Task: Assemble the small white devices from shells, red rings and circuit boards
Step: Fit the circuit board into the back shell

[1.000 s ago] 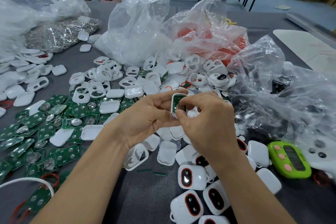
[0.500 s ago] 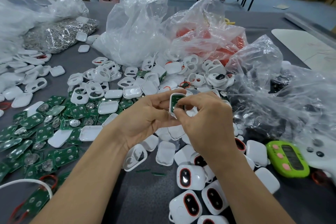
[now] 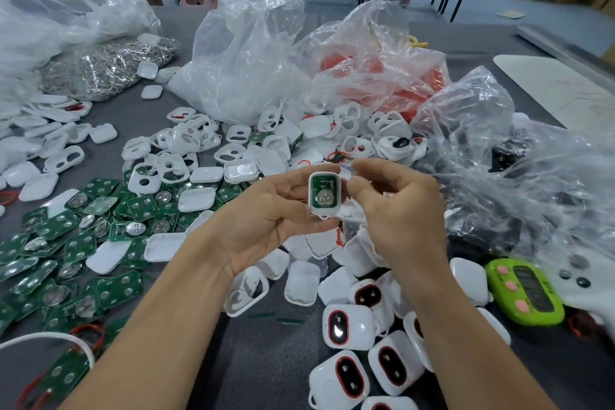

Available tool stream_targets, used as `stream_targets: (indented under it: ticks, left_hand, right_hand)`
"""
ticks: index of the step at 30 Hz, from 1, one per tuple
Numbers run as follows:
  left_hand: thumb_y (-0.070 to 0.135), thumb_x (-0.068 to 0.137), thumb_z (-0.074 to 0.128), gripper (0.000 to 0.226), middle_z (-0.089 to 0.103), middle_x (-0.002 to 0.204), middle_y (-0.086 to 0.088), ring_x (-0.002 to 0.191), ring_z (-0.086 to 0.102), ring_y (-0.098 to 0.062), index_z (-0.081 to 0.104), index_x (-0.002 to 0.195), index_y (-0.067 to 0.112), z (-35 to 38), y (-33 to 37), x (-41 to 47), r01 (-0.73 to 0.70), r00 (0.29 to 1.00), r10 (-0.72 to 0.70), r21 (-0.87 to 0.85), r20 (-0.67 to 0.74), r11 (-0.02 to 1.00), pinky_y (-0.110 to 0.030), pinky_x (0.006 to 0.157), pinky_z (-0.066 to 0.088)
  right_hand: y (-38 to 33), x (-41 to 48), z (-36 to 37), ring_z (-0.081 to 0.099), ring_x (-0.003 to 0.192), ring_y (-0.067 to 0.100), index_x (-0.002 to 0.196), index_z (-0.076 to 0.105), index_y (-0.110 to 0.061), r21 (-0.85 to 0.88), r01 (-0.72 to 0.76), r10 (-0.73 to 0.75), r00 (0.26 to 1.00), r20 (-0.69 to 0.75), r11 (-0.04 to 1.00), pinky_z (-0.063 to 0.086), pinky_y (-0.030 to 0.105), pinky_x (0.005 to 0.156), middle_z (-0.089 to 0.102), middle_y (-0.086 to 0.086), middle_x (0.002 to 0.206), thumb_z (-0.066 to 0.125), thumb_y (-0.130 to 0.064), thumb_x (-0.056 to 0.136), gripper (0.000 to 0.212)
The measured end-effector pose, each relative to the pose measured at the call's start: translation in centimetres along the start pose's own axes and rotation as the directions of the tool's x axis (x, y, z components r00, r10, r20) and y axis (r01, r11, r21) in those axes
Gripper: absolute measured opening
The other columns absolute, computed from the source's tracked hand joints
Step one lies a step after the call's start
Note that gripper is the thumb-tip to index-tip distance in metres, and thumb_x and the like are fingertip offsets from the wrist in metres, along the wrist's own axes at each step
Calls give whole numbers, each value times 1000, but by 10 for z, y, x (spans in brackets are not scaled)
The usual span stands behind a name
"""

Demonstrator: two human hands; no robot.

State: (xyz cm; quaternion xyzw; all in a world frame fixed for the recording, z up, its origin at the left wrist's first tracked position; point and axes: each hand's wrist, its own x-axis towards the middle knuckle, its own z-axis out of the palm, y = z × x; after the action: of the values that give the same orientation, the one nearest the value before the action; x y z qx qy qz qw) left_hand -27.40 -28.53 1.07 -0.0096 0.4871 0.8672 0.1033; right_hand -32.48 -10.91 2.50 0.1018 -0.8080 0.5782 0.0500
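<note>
white shell [image 3: 324, 211], green board [image 3: 320, 186] inside, pinched by left hand [image 3: 266, 220]; right hand [image 3: 402, 210] curled beside.

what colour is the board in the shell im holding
The circuit board is green, with a silvery round disc; head view shows it best.

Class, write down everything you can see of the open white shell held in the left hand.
The white shell is a small rounded half-case, plastic by its look, open face toward the camera, held roughly upright. A green circuit board sits inside, carrying a round silvery disc. A small loop juts from its lower end. The left hand pinches its edges; the right hand is close beside it, contact unclear.
</note>
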Motion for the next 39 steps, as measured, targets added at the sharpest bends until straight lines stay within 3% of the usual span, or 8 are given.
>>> stream_targets:
  ticks: [4, 8, 17, 22, 25, 29, 34, 39]
  left_hand:
    - [-16, 83, 55, 55, 70, 126, -17, 115, 69, -29, 69, 131, 7, 0, -1, 0, 3, 1000, -3, 24, 10, 1000, -47, 94, 59]
    - [-8, 85, 57, 47, 72, 121, -17, 114, 69, -30, 73, 126, 9, 0, -1, -1, 4, 1000, -2, 74, -20, 997, -48, 94, 59]
    - [-2, 82, 59, 43, 67, 124, -32, 109, 69, -36, 76, 119, 9, 8, -5, 1, 15, 995, 2, 166, -100, 986, -49, 88, 61]
    - [-5, 86, 54, 37, 77, 82, -7, 73, 73, -15, 82, 104, 11, 16, -4, 2, -16, 977, 66, 242, -201, 970, -43, 75, 65]
    - [-10, 87, 49, 39, 79, 86, -12, 73, 74, -19, 82, 100, 8, 21, -5, 4, -20, 945, 101, 254, -310, 967, -40, 67, 66]
    - [-14, 88, 47, 38, 71, 64, -1, 52, 65, -10, 77, 105, 0, 25, -6, 6, -12, 928, 101, 244, -358, 970, -45, 68, 65]
    - [-8, 91, 51, 37, 79, 95, -16, 79, 76, -25, 83, 97, 10, 20, -3, 5, 2, 935, 81, 234, -346, 972, -37, 63, 65]
    - [-7, 91, 51, 39, 79, 103, -16, 82, 76, -22, 84, 98, 15, 17, -2, 4, 9, 947, 51, 186, -316, 982, -35, 66, 63]
  right_hand:
    - [2, 1, 5, 77, 91, 13, 108, 79, -20, 211, -128, 94, 982, 165, 969, 62, 41, 88, 80, -5, 94, 77, -15, 87, 22]
    - [0, -2, 8, 77, 81, 13, 92, 80, -30, 183, -91, 55, 980, 191, 979, 63, 41, 81, 80, -7, 85, 77, -14, 88, 16]
    - [-4, -10, 12, 74, 63, 5, 65, 76, -48, 181, -54, 37, 994, 98, 982, 54, 14, 54, 75, -13, 66, 81, -10, 82, 42]
    - [-4, -11, 14, 75, 71, 6, 70, 75, -55, 192, -18, -7, 992, 124, 981, 62, 25, 67, 76, -16, 72, 80, -18, 84, 39]
    - [-3, -11, 16, 75, 72, 5, 69, 73, -56, 190, 1, -26, 991, 130, 982, 60, 22, 67, 76, -17, 73, 80, -18, 84, 42]
    - [-3, -11, 18, 75, 73, 2, 69, 72, -59, 199, 12, -37, 992, 121, 980, 59, 18, 69, 75, -21, 73, 80, -15, 85, 47]
    - [-1, -9, 16, 75, 75, 3, 74, 76, -50, 204, 1, -38, 984, 175, 979, 58, 16, 67, 76, -19, 76, 78, -14, 86, 38]
    - [0, -7, 11, 77, 87, 11, 103, 79, -25, 219, -101, 31, 953, 301, 971, 63, 35, 84, 80, -7, 90, 78, -6, 81, 29]
